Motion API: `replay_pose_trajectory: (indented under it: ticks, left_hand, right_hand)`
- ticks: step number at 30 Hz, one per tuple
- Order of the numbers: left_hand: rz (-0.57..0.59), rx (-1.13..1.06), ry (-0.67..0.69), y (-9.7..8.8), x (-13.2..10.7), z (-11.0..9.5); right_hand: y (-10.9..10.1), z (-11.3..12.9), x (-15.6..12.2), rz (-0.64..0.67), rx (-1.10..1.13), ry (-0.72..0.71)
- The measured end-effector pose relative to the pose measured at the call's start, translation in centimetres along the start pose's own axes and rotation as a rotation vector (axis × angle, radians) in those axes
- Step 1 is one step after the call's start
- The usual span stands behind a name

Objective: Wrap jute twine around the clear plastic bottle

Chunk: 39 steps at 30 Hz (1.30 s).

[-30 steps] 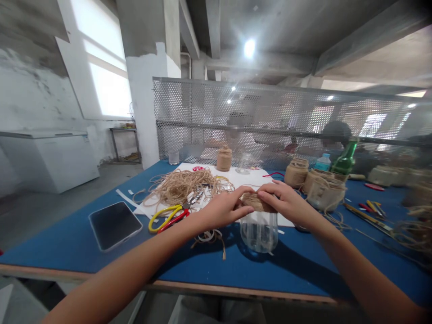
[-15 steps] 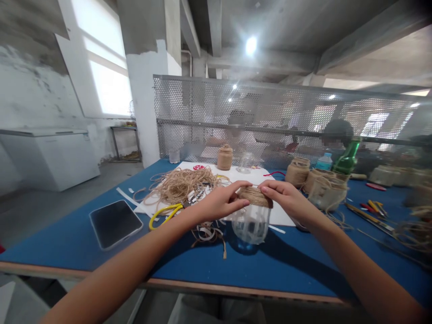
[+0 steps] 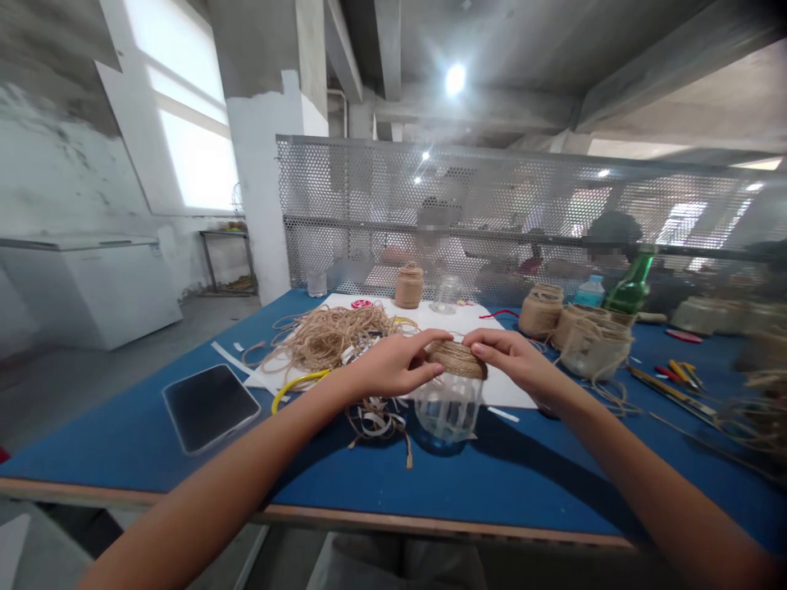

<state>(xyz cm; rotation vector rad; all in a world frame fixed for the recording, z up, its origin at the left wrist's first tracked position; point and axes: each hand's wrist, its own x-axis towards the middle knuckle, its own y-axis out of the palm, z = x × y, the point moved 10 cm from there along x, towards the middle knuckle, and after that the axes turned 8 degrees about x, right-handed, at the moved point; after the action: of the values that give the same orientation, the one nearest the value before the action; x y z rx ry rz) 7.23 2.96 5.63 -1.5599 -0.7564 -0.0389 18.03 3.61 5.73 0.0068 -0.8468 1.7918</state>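
A clear glass jar (image 3: 448,407) stands tilted on the blue table, its upper part bound in a band of jute twine (image 3: 456,359). My left hand (image 3: 393,365) grips the twine band from the left, and my right hand (image 3: 507,356) holds it from the right. Left of the jar lies a loose tangle of jute twine (image 3: 332,336). Yellow-handled scissors (image 3: 293,387) are mostly hidden behind my left forearm. Curled paper strips (image 3: 376,422) lie just below my left hand.
A tablet (image 3: 211,408) lies on the blue table (image 3: 153,451) at left, beside a white sheet (image 3: 455,319). Twine-wrapped jars (image 3: 541,311) and a green bottle (image 3: 630,285) stand at right, near hand tools (image 3: 670,389). A perforated metal screen (image 3: 492,197) stands behind, with co-workers beyond.
The jar has moved left and turned more upright, with its twine band now facing up between my hands. My left forearm has shifted over the scissors.
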Motion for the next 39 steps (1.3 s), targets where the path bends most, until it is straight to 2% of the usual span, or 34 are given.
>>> replay_pose_trajectory:
  ticks: [7, 14, 24, 27, 32, 35, 39]
  left_hand:
    - [-0.001, 0.177, -0.038, -0.6, 0.0, 0.9]
    - [0.036, 0.269, -0.132, -0.5, 0.0, 3.1]
    - [0.035, 0.133, -0.049, 0.0, 0.0, 1.4]
    - [0.023, 0.110, -0.064, 0.3, 0.1, 1.2]
    - [0.012, 0.088, -0.093, 0.5, 0.2, 1.1]
    - [0.030, 0.053, -0.097, 0.6, 0.2, 1.1]
    - [0.057, 0.002, -0.097, 0.6, 0.3, 1.2]
  right_hand:
    - [-0.2, -0.7, 0.3, 0.026, 0.016, -0.033]
    - [-0.2, -1.1, 0.4, 0.051, 0.027, -0.042]
    - [0.5, -0.3, -0.2, 0.197, 0.043, -0.024]
    - [0.6, 0.1, -0.2, 0.188, -0.054, -0.012]
    - [1.9, 2.3, -0.4, 0.189, -0.314, -0.140]
    - [2.1, 2.5, -0.6, 0.215, -0.256, -0.145]
    - [1.7, 1.7, -0.6, 0.266, -0.143, -0.098]
